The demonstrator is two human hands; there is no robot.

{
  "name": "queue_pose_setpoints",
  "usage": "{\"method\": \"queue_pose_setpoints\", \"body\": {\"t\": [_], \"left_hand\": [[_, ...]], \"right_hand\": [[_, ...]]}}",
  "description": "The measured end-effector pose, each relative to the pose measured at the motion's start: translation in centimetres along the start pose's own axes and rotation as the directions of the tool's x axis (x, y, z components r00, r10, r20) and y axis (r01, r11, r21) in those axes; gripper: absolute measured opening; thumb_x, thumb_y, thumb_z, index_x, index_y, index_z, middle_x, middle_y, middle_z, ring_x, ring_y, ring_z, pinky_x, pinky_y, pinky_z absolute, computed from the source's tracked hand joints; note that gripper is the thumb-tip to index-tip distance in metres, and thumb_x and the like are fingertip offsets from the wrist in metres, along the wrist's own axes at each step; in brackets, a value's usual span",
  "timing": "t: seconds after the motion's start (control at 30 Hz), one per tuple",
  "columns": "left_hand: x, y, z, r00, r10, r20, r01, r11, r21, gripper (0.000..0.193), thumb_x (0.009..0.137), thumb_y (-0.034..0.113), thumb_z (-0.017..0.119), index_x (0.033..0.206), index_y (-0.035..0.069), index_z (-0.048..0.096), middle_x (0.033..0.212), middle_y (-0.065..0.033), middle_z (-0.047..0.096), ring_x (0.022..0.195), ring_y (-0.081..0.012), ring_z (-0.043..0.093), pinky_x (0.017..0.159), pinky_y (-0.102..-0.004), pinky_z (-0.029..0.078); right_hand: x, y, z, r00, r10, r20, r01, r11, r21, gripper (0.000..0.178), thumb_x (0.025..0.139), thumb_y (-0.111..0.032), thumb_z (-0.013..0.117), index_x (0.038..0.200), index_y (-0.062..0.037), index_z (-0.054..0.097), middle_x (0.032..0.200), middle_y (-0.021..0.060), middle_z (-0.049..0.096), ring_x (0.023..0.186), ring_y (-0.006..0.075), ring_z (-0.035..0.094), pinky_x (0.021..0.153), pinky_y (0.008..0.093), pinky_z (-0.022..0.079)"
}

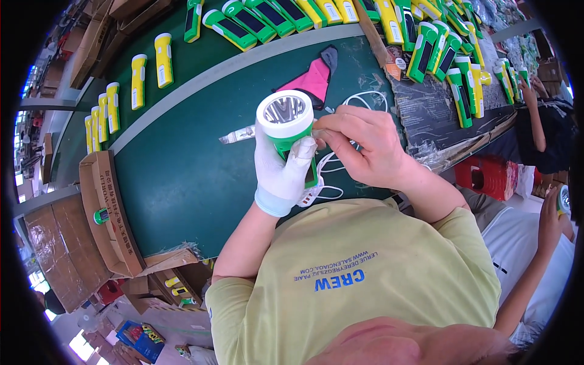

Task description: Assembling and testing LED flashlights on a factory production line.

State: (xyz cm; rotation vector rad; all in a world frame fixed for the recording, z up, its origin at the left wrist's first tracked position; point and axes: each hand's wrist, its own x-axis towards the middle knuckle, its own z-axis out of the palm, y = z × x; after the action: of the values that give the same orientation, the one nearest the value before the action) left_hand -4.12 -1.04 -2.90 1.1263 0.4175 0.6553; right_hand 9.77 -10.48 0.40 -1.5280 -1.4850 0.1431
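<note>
My left hand, in a white glove, is wrapped round a green flashlight with a wide white head. The lens end points up, and a dark panel shows on its side. My bare right hand has thumb and forefinger pinched together against the flashlight's right side. What those fingertips hold, if anything, is too small to make out. A white cable loops behind and below the right hand. Beside the left hand lies a flat, pale strip-like tool, partly hidden. A white socket block sits near my waist.
A pink and dark cloth lies on the green table. Yellow and green flashlights line the far side, with more piled at right. A cardboard tray stands at left. Other people work at right.
</note>
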Motion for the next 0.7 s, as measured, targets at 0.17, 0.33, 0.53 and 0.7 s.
{"method": "queue_pose_setpoints", "body": {"t": [0.17, 0.33, 0.53, 0.7], "left_hand": [[0.4, 0.1, -2.0, 0.988, -0.131, 0.083, 0.128, 0.991, 0.035, 0.032, 0.093, 0.028, 0.062, 0.106, 0.001, 0.052, 0.086, -0.0091, 0.063, 0.071, -0.0158, 0.062, 0.065, -0.0291, 0.053], [0.9, 2.2, -3.1, 0.912, -0.29, 0.29, 0.311, 0.95, -0.028, 0.024, 0.085, 0.022, 0.067, 0.091, 0.0, 0.059, 0.078, -0.0097, 0.064, 0.064, -0.0152, 0.061, 0.06, -0.029, 0.051], [0.3, 2.5, -0.3, 0.683, -0.399, 0.611, 0.498, 0.867, 0.01, 0.052, 0.071, 0.016, 0.084, 0.113, 0.002, 0.058, 0.095, -0.005, 0.065, 0.087, -0.0128, 0.061, 0.078, -0.0291, 0.051], [1.5, 4.3, 0.1, 0.662, -0.539, 0.52, 0.312, 0.83, 0.463, 0.04, 0.075, 0.016, 0.08, 0.109, 0.007, 0.062, 0.098, -0.0021, 0.066, 0.088, -0.0102, 0.061, 0.078, -0.0283, 0.051]], "right_hand": [[-1.9, 1.9, -1.6, 0.993, 0.116, -0.008, -0.116, 0.993, -0.016, 0.011, 0.086, -0.003, 0.065, 0.097, -0.0017, 0.068, 0.08, 0.0079, 0.068, 0.071, 0.0174, 0.068, 0.061, 0.0276, 0.052], [-2.0, 3.7, -6.7, 0.969, 0.143, -0.203, -0.105, 0.977, 0.185, 0.032, 0.077, -0.008, 0.08, 0.077, -0.0061, 0.048, 0.071, 0.0002, 0.048, 0.06, 0.0085, 0.041, 0.05, 0.0263, 0.034], [3.0, -2.1, -4.2, 0.885, -0.456, 0.093, 0.465, 0.875, -0.139, 0.049, 0.08, -0.05, 0.069, 0.088, -0.0028, 0.059, 0.069, 0.0073, 0.051, 0.056, 0.0242, 0.053, 0.045, 0.0333, 0.039], [2.3, -0.6, -2.6, 0.934, -0.214, 0.285, 0.245, 0.966, -0.076, 0.023, 0.078, -0.025, 0.065, 0.091, -0.0068, 0.06, 0.067, 0.0068, 0.056, 0.055, 0.0279, 0.056, 0.046, 0.0362, 0.041]]}}
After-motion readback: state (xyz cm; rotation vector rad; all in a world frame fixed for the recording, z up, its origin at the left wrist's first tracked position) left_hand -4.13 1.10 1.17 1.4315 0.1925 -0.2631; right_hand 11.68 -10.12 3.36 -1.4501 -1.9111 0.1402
